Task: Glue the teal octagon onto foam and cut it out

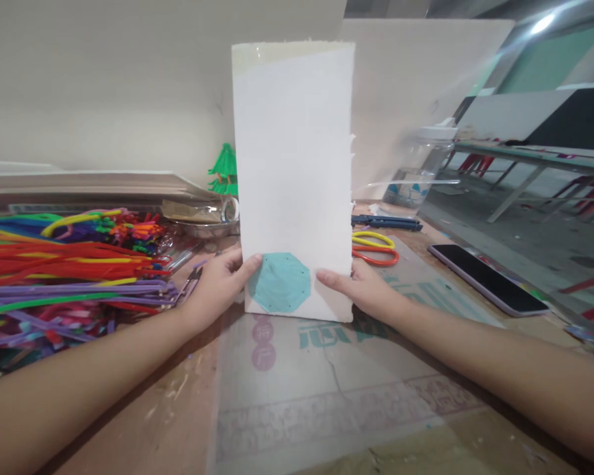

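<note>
I've got one white sheet (293,178) standing upright near the middle of the worktop, one teal octagon (280,283) at its lower edge. My left hand (221,282) pinches the sheet's lower left edge, thumb on the front; my right hand (361,285) pinches the lower right the same way. Left side: one heap of coloured pipe cleaners (69,264). Right of the sheet, two loop handles (375,247), probably scissors, and one phone (488,278) by the right edge.
</note>
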Motion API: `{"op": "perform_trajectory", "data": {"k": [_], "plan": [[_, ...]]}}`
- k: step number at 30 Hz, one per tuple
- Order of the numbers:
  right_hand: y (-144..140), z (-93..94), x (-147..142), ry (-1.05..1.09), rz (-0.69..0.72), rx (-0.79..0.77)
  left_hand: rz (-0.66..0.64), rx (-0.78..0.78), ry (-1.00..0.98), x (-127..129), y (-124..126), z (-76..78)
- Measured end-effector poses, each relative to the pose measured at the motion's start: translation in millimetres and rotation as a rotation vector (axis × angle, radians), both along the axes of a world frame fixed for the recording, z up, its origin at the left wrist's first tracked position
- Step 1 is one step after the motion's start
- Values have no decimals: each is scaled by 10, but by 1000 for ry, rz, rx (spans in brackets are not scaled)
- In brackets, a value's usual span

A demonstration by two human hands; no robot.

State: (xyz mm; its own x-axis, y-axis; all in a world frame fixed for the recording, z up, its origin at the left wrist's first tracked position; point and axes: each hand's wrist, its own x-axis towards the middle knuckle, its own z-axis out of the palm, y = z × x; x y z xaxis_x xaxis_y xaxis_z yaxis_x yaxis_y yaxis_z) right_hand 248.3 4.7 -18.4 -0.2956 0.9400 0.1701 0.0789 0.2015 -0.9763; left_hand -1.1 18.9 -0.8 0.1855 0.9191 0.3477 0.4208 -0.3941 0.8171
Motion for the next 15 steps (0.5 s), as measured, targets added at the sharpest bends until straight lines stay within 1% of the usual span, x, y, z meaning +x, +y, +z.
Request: {"op": "perform_trajectory", "data": {"k": [8,11,15], "plan": [[-6,-6,-6,-36,-4,16,-1,-14,19,8,-3,35],[-15,4,-15,-23,-13,21,-13,-33,29,-18,17,107],[-24,16,-21,1,-41,32,-86,-14,96,-91,80,252]]}}
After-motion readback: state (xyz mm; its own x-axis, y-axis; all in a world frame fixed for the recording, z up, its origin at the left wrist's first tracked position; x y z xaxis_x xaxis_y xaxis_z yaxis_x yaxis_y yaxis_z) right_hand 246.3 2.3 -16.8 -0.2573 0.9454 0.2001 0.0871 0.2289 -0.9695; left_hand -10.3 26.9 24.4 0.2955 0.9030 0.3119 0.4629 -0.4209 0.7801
